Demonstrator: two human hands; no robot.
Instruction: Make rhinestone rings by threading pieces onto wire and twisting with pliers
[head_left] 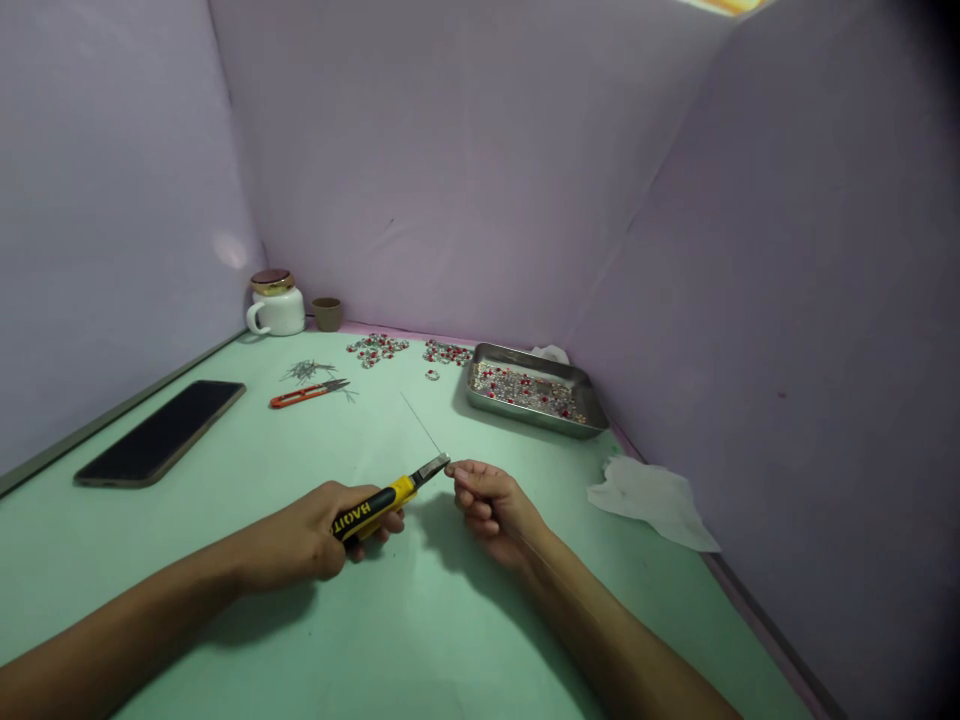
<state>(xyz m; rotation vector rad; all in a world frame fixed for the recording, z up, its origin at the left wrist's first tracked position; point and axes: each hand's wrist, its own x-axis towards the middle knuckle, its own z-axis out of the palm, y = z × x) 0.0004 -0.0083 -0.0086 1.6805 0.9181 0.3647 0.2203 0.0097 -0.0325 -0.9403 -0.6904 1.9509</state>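
At the far left, a flat black rectangular phone (161,432) is lying face up on the pale green tabletop (225,640). Behind it, a white rounded mug with a dark reddish lid (277,308) is standing upright near the back, and a small brown tapering cup (327,315) is standing just to its right. In front of these, a loose heap of thin grey wire-like pieces (307,371) is lying beside orange-handled metal snips (304,394).

Nearer, yellow-and-black pliers with metal jaws (373,512) are being gripped by the left hand (319,525), its fingers wrapped around the handles. Whether the jaws are being closed on anything cannot be told. Farther back, a left cluster of red and silvery beaded pieces (375,349) is lying on the tabletop.

A thin pale strand (421,423) is being extended back and leftward from the plier tips. There, it is being pinched by the right hand (491,505), thumb and forefinger together; the exact contact is too small to make out.

Beyond, a right cluster of similar pieces (447,352) is lying beside a rectangular metal tray (600,405), in which red and clear beads (529,391) are being held. At the right, a crumpled white tissue (652,495) is lying.
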